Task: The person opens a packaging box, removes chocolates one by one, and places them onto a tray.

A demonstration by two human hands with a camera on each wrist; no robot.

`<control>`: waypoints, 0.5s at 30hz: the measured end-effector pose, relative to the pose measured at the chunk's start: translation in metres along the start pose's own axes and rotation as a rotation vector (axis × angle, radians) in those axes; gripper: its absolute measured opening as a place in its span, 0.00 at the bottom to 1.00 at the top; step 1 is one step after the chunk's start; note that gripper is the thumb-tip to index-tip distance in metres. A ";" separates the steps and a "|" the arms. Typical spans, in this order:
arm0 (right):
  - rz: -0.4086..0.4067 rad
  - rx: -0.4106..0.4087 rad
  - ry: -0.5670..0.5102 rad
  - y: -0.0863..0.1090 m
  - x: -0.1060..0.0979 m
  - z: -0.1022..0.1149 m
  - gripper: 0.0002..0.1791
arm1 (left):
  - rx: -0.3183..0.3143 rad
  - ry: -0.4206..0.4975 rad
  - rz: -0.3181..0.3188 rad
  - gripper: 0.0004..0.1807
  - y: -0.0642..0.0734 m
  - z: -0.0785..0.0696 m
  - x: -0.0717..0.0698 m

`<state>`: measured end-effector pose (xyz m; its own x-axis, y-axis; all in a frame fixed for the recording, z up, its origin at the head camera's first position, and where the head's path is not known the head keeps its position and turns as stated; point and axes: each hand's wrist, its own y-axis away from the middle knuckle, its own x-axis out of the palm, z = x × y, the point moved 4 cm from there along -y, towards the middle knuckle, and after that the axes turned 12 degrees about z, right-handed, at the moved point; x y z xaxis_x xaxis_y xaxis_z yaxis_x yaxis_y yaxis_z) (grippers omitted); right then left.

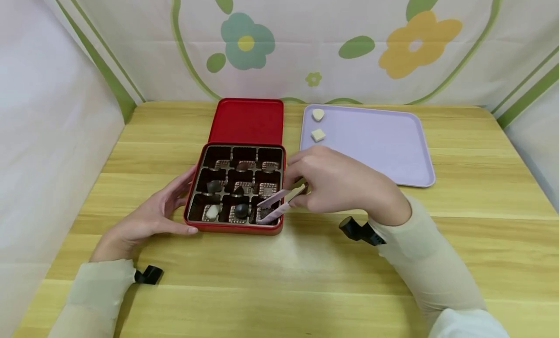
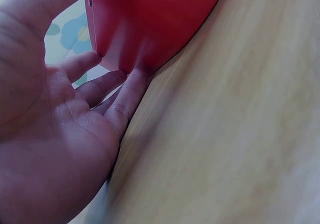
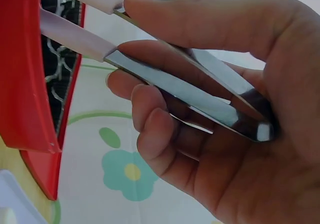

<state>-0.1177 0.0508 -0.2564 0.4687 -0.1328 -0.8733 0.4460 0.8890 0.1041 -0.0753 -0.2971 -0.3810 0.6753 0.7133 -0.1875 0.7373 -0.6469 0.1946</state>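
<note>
A red tin box (image 1: 236,228) with a dark divided insert stands with its lid (image 1: 249,120) folded back. Chocolates lie in several compartments, among them a white chocolate (image 1: 212,212) and a round dark chocolate (image 1: 241,211) in the front row. My left hand (image 1: 153,217) touches the box's left side with extended fingers (image 2: 131,92), its thumb at the front left corner. My right hand (image 3: 215,114) holds tongs (image 3: 165,82) with metal arms and pale pink ends. Spread apart, the tong tips reach into the front right compartment, on either side of a dark chocolate (image 1: 265,213).
A lilac tray (image 1: 371,144) lies right of the box at the back. Along its left edge are a heart-shaped white chocolate (image 1: 318,115) and a square white chocolate (image 1: 318,135). A flowered curtain (image 1: 305,47) closes off the back of the wooden table (image 1: 279,289).
</note>
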 end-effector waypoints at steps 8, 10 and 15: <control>-0.049 -0.023 -0.075 0.003 0.012 -0.015 0.08 | -0.036 -0.003 -0.017 0.70 -0.002 0.003 0.000; -0.084 -0.030 -0.110 0.007 0.013 -0.022 0.08 | -0.044 0.001 -0.020 0.71 -0.002 0.003 -0.001; -0.126 -0.009 -0.180 0.012 0.013 -0.036 0.09 | -0.064 0.012 -0.027 0.70 0.000 0.003 -0.001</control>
<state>-0.1335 0.0759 -0.2832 0.5385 -0.3186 -0.7801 0.5029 0.8643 -0.0057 -0.0756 -0.2986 -0.3832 0.6549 0.7334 -0.1823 0.7522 -0.6094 0.2507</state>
